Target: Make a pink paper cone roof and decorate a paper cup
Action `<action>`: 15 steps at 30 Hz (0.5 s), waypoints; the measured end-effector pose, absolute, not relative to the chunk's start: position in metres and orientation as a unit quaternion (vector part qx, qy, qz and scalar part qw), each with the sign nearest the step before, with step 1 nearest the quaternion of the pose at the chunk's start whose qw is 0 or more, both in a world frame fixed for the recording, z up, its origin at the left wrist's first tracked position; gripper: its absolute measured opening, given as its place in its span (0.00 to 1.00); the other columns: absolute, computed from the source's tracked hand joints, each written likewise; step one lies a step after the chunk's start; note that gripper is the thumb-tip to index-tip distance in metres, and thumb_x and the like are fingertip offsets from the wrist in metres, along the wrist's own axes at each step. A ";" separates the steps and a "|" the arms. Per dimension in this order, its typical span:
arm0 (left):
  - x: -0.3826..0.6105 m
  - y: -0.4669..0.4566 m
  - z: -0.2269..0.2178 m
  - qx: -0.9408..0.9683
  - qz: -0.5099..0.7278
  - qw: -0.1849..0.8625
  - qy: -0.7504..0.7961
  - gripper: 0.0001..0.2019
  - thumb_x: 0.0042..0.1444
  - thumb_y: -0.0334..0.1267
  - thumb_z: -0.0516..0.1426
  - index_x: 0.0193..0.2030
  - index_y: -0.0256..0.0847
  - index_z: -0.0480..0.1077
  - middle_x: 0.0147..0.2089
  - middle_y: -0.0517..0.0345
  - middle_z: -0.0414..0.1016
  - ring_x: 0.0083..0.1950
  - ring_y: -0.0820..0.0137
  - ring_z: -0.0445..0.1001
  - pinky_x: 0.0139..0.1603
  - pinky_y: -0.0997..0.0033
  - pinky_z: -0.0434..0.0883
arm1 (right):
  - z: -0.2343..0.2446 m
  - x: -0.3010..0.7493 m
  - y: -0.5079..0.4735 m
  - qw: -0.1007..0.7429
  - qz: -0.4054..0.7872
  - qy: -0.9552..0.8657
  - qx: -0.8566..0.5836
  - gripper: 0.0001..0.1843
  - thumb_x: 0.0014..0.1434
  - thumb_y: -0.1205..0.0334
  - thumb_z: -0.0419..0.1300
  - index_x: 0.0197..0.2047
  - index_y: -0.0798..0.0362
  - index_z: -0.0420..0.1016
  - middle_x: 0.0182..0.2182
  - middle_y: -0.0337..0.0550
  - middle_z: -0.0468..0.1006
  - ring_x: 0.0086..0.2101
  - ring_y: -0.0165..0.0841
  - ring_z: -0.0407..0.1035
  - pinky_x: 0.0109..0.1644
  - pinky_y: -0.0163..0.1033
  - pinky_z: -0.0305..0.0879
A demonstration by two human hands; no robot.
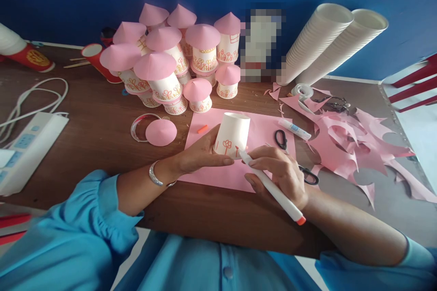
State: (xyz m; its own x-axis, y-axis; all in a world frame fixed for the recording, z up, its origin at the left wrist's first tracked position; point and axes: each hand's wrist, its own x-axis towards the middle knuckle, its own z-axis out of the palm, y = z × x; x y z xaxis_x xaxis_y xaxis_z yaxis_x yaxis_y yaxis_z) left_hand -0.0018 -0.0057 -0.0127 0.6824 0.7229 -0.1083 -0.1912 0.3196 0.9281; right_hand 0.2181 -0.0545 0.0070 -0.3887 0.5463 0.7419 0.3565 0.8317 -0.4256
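Observation:
My left hand (208, 149) is closed around a white paper cup (232, 128), held tilted with its wider end low. Orange-red flowers are drawn near its lower edge. In my right hand (280, 170) is a white marker (275, 191) with an orange end, its tip at the cup's drawn side. Beneath both hands lies a pink paper sheet (201, 175). An orange marker cap (202, 129) rests on that sheet, left of the cup. Scissors (281, 139) with black handles lie partly under my right hand, and a glue stick (294, 129) is beyond them.
Several decorated cups with pink cone roofs (164, 38) stand at the back. A loose pink cone (161, 132) lies left. Pink paper scraps (337, 145) spread right, below tall cup stacks (317, 43). A power strip (34, 150) and red-white cups (34, 57) are far left.

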 end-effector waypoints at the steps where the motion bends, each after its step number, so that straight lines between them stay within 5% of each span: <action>1: -0.002 -0.005 -0.013 0.501 0.297 0.769 0.264 0.28 0.51 0.45 0.73 0.56 0.43 0.72 0.52 0.49 0.78 0.52 0.60 0.76 0.52 0.59 0.72 | 0.009 0.218 -0.054 0.479 0.102 -0.828 -0.272 0.14 0.64 0.72 0.62 0.52 0.51 0.70 0.35 0.43 0.80 0.33 0.36 0.79 0.29 0.39 0.79; 15: -0.004 -0.006 -0.017 0.495 0.293 0.769 0.280 0.32 0.51 0.45 0.73 0.61 0.43 0.70 0.53 0.50 0.77 0.55 0.58 0.75 0.54 0.58 0.72 | 0.020 0.218 -0.049 0.476 0.069 -0.835 -0.269 0.14 0.62 0.76 0.60 0.47 0.51 0.70 0.28 0.38 0.76 0.25 0.33 0.75 0.24 0.37 0.73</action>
